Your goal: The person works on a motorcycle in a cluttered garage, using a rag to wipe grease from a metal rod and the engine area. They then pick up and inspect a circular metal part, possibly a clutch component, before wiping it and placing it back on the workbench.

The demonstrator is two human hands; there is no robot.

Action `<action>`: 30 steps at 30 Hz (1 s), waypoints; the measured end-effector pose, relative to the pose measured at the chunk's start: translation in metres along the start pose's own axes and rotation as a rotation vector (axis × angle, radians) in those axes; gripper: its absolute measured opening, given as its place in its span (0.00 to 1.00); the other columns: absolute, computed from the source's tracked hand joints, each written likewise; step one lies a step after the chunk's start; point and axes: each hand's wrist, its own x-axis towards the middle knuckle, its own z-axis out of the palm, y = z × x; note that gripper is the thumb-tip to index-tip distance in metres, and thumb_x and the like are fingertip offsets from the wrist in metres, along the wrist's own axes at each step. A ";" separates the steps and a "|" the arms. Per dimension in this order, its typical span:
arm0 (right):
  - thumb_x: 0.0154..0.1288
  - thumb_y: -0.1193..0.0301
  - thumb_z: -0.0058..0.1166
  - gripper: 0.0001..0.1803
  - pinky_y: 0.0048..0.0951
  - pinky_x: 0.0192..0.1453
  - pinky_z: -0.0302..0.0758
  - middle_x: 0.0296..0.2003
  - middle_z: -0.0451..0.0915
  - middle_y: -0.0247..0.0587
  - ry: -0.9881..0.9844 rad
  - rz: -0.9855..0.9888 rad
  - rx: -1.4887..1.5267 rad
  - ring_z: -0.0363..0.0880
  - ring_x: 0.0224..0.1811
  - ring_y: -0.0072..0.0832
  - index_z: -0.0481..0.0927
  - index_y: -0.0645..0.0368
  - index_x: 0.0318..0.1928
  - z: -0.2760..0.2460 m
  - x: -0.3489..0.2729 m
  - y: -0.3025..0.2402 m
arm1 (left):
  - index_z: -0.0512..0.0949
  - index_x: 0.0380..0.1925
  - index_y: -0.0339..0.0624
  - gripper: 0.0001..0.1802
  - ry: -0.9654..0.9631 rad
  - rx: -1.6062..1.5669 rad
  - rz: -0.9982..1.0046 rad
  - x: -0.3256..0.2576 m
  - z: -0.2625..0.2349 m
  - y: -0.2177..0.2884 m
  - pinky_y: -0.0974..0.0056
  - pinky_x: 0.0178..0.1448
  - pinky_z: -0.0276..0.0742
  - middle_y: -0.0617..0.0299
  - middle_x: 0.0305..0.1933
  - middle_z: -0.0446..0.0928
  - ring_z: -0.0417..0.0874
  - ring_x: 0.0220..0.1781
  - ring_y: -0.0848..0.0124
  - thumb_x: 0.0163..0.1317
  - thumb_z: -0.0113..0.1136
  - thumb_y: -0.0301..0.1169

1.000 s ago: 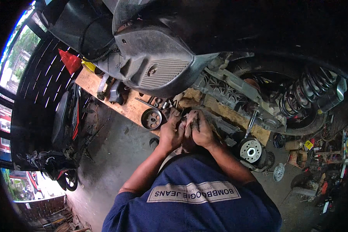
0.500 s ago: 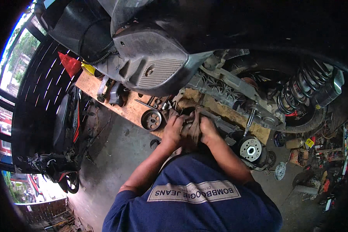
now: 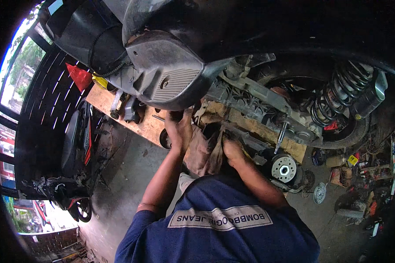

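Observation:
A brown rag (image 3: 204, 153) hangs down in front of my body, beside the parts on the wooden board. My right hand (image 3: 233, 150) is closed on the rag's right side. My left hand (image 3: 180, 131) is off the rag and reaches forward over the small metal parts, under the edge of the scooter's grey footboard (image 3: 171, 83). Its fingertips are dark and partly hidden, so whether they hold anything does not show. Just left of that wrist, a round metal clutch drum (image 3: 164, 139) is mostly covered by the hand.
A wooden board (image 3: 147, 127) lies under the raised scooter. To the right are the exposed engine case (image 3: 241, 103), a shaft (image 3: 281, 136), a round drilled metal plate (image 3: 284, 169) and a coil spring (image 3: 342, 94). Another motorbike (image 3: 77, 144) stands left.
My left hand has let go of the rag and moved forward and left to the small parts, covering the drum. The right hand keeps the rag, which now hangs more spread out.

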 end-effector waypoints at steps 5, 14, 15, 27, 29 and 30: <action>0.73 0.58 0.45 0.27 0.37 0.65 0.65 0.63 0.71 0.46 -0.080 -0.001 0.041 0.69 0.63 0.38 0.70 0.61 0.65 -0.005 -0.011 -0.020 | 0.78 0.46 0.30 0.14 -0.009 -0.010 -0.026 0.002 0.004 -0.001 0.68 0.54 0.72 0.59 0.45 0.82 0.79 0.46 0.73 0.64 0.63 0.27; 0.75 0.61 0.41 0.25 0.36 0.68 0.63 0.64 0.71 0.49 -0.051 -0.094 -0.028 0.68 0.65 0.40 0.70 0.64 0.64 -0.004 0.005 0.009 | 0.80 0.46 0.33 0.16 0.006 0.369 0.159 0.008 0.006 0.013 0.66 0.51 0.74 0.55 0.43 0.84 0.80 0.42 0.72 0.61 0.65 0.31; 0.75 0.59 0.42 0.25 0.36 0.67 0.63 0.63 0.71 0.48 -0.044 -0.105 -0.052 0.68 0.64 0.39 0.71 0.63 0.63 -0.005 0.010 0.015 | 0.80 0.46 0.33 0.17 0.004 0.456 0.202 0.008 0.007 0.015 0.65 0.50 0.74 0.53 0.42 0.84 0.81 0.42 0.72 0.60 0.66 0.31; 0.73 0.66 0.46 0.22 0.34 0.65 0.66 0.60 0.73 0.45 -0.104 -0.121 0.015 0.71 0.60 0.35 0.71 0.61 0.63 0.000 0.007 0.007 | 0.78 0.48 0.34 0.15 -0.027 0.316 0.256 0.021 0.003 -0.004 0.62 0.51 0.74 0.59 0.42 0.81 0.80 0.43 0.65 0.64 0.62 0.30; 0.72 0.68 0.47 0.22 0.33 0.64 0.67 0.59 0.73 0.44 -0.123 -0.180 -0.008 0.71 0.60 0.35 0.70 0.61 0.63 -0.001 0.018 0.017 | 0.79 0.44 0.33 0.13 -0.046 0.097 0.035 0.021 0.002 -0.008 0.63 0.51 0.74 0.56 0.43 0.82 0.80 0.45 0.66 0.59 0.62 0.23; 0.72 0.69 0.48 0.21 0.33 0.64 0.67 0.59 0.73 0.44 -0.081 -0.243 -0.119 0.71 0.59 0.35 0.71 0.61 0.63 0.000 0.022 0.022 | 0.79 0.42 0.33 0.12 -0.056 -0.014 -0.076 0.021 0.003 -0.008 0.64 0.52 0.74 0.55 0.43 0.82 0.80 0.45 0.66 0.56 0.62 0.19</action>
